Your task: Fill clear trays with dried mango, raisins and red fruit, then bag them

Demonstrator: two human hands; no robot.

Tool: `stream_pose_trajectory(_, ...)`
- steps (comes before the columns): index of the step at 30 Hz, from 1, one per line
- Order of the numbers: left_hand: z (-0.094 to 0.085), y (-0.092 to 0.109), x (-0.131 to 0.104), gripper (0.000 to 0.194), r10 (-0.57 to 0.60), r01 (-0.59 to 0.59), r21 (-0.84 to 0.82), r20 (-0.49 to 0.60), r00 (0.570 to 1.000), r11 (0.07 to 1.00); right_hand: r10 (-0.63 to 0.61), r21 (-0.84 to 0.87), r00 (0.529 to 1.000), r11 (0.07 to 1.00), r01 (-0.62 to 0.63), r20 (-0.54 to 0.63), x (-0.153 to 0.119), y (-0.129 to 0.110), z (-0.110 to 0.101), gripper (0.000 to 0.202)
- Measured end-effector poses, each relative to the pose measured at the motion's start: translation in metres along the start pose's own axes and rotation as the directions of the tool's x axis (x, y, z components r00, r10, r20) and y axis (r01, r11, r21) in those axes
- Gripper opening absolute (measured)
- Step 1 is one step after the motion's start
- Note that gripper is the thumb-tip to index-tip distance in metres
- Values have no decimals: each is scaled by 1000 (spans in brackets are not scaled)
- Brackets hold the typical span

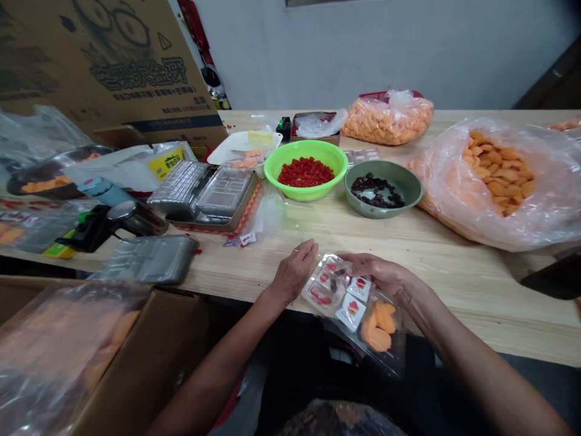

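Tray (397, 321) might spill orange pieces (377, 339) should our right fingers (361, 261), gripping it, slip (whether left fingers (309, 249) grip, we cannot tell).

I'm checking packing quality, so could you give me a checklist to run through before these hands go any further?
1. Clear tray held: ok, the right hand grips it.
2. Left hand touching the tray: cannot tell; it is right beside the left edge.
3. White sachets in place: ok, two lie mid-tray.
4. Orange pieces in the tray: ok, in its right part.
5. Tray sealed: cannot tell, clear plastic hides this.
6. Red pieces available: ok, in the lime-green bowl.
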State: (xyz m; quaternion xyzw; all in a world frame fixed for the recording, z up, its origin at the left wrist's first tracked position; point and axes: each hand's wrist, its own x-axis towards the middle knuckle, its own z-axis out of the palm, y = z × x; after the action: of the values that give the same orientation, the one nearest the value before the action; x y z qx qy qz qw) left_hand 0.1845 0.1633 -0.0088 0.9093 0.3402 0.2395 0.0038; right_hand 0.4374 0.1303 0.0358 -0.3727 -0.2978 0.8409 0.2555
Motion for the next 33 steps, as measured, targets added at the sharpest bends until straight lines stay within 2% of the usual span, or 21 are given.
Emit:
stream_pose_trajectory(4, -13, -2, -1, 58, 59, -62, -217, -20, 998, 974, 27, -26, 993, 999, -31, -119, 4, -1, -13, 59)
stream_pose_trajectory(7, -19, -4, 0, 68, 92, -99, -291, -38, 995, 952, 56, -38, 969, 997, -67, -242, 3, -6, -17, 67)
stream_pose_trajectory(10, -17, -2, -1, 72, 154, -160, -230, -43, 987, 960, 77, -41, 905, 994, -103, -419, 4, -8, -14, 82)
stream_pose_trajectory(13, -9, 4, -4, 70, 178, -184, -107, -62, 982, 977, 27, -51, 871, 997, -60, -491, 8, -6, -10, 88)
stream_pose_trajectory(16, 0, 12, -9, 66, 149, -151, -27, -80, 986, 988, -58, -108, 838, 994, -1, -543, 10, -3, -4, 85)
stream_pose_trajectory(20, 7, 17, -12, 67, 39, -38, 15, -98, 994, 999, -137, -197, 762, 980, 13, -633, 13, 0, 11, 77)
stream_pose_trajectory(22, 5, 16, -10, 67, -11, 11, -5, -93, 996, 1000, -142, -200, 776, 980, 21, -614, 12, 0, 17, 75)
stream_pose_trajectory(25, -1, 9, -6, 72, -59, 56, -55, -50, 997, 997, -61, -122, 859, 992, -2, -508, 7, 2, 18, 81)
stream_pose_trajectory(27, -5, 2, -5, 76, -67, 66, -71, -9, 998, 995, -3, -69, 898, 997, -31, -440, -1, 3, 13, 88)
stream_pose_trajectory(33, -10, -7, -8, 81, -50, 52, -54, 46, 998, 997, 7, -5, 964, 1000, -9, -264, -16, 9, 2, 93)
